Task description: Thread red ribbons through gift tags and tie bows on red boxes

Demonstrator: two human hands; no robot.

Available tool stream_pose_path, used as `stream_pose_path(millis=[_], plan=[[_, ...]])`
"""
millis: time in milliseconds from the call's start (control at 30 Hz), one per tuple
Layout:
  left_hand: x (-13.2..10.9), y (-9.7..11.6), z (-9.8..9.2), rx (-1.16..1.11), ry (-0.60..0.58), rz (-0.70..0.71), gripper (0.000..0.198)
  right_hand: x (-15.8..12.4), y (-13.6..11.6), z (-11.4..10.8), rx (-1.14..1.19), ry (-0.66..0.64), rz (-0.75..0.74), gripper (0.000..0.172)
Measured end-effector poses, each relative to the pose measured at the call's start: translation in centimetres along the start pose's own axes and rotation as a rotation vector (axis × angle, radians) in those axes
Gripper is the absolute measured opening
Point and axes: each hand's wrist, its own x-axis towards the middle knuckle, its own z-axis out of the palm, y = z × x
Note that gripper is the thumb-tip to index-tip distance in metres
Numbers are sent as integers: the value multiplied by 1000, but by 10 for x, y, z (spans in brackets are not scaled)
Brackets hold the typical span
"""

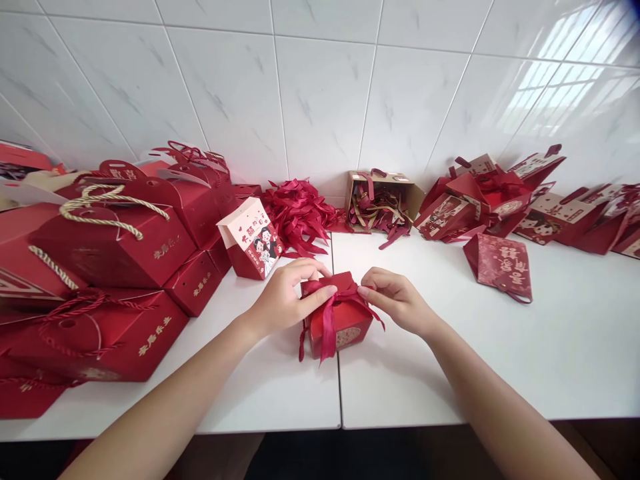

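A small red gift box [345, 320] stands on the white table in front of me, a round gold emblem on its front face. Around its top runs a dark red ribbon [327, 330], crossed or looped at the middle, with one end hanging down the front. My left hand [293, 293] pinches the ribbon at the box's upper left, thumb lying over it. On the right side, my right hand [397, 300] grips the ribbon between thumb and curled fingers. Whether the ribbon is fully knotted I cannot tell.
Stacked red gift boxes [120, 247] with cord handles fill the left. Behind are a printed box [255, 243], a heap of red ribbons [300, 213] and a cardboard box [414, 200] of straps. More red boxes [493, 197] line the right, one box [500, 267] nearer.
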Motion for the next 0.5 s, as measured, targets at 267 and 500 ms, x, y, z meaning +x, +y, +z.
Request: stream_pose_path(millis=[267,500], plan=[[-4,6,16,-142,13,-135,46,-1,-4,3,0,20,-68,35],[-3,3,19,-186,-34,-150,50,-2,-4,4,42,72,-22,40]])
